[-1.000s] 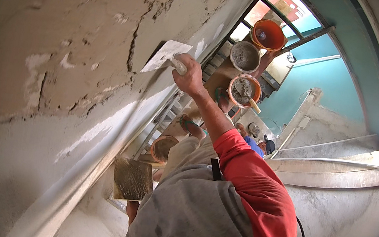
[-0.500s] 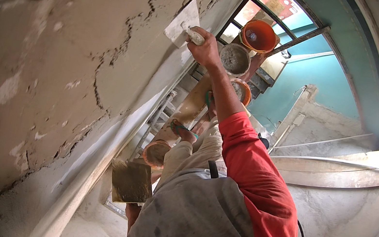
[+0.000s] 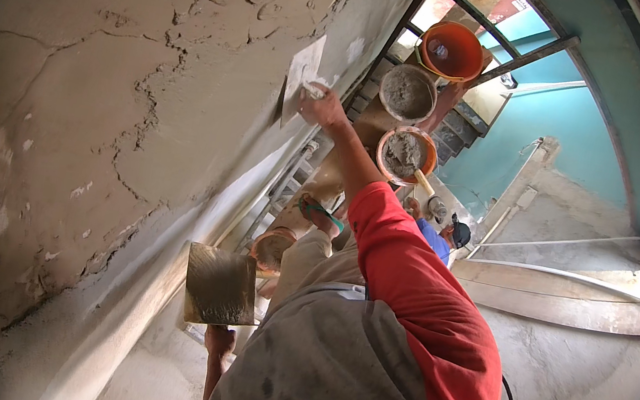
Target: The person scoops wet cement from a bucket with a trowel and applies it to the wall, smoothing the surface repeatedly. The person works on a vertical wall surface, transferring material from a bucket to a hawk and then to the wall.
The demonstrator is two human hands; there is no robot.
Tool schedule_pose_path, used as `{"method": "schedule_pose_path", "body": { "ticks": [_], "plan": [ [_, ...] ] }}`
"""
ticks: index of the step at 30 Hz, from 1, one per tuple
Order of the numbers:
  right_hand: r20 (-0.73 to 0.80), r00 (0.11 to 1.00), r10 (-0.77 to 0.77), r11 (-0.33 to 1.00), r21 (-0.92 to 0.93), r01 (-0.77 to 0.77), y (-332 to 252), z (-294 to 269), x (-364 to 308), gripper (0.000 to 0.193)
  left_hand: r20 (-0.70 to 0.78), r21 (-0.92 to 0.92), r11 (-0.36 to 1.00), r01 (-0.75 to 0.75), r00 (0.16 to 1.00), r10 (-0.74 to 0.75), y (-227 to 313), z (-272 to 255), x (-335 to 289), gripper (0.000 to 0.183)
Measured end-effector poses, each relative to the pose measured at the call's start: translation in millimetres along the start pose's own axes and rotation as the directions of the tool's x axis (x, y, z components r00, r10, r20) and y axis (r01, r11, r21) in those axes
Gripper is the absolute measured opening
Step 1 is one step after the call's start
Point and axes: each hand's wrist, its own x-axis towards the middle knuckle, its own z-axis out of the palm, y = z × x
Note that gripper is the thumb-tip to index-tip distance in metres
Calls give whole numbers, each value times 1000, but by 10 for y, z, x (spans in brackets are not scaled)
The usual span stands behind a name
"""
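Note:
My right hand [image 3: 324,108] grips the handle of a plastering trowel [image 3: 304,65], whose pale blade is at the plastered wall [image 3: 85,165]. Whether the whole blade touches the wall cannot be told. Wet-looking plaster covers this wall, with ragged cracks and pale patches. Low on the left, my left hand [image 3: 220,340] is closed beneath a square plasterer's hawk [image 3: 221,289]. The hawk's brownish face shows streaks and no clear heap of mortar. Its handle is mostly hidden by my fingers.
Below, a plank [image 3: 372,125] bears an orange bucket [image 3: 450,51], a mortar-filled bucket [image 3: 408,94] and my sandalled foot [image 3: 321,213]. A person in blue with a dark cap [image 3: 460,232] is beside another mortar bucket [image 3: 404,155]. One more bucket [image 3: 273,249] stands near the hawk.
My right hand and the trowel have moved slightly left and down in view, the blade now more upright. The hawk has risen a little. The person in blue and a wooden handle show more plainly.

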Motion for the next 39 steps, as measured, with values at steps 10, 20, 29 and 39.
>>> {"method": "schedule_pose_path", "body": {
  "ticks": [10, 20, 29, 39],
  "plan": [
    [51, 999, 19, 859, 510, -42, -142, 353, -383, 20, 56, 74, 996, -51, 997, 47, -293, -14, 174, 45],
    [-176, 932, 316, 941, 180, -285, 935, 689, -1700, 17, 131, 213, 918, -336, 940, 314, -709, -123, 956, 33],
    [-521, 569, 636, 757, 278, -591, 1085, -112, -2088, 18, 186, 41, 839, -543, 829, 527, -58, -246, 1264, 30],
    [-576, 579, 577, 686, -42, -726, 2468, -18, -1897, 47, 234, 154, 774, -614, 784, 575, 233, -203, 1134, 52]
  ]
}}
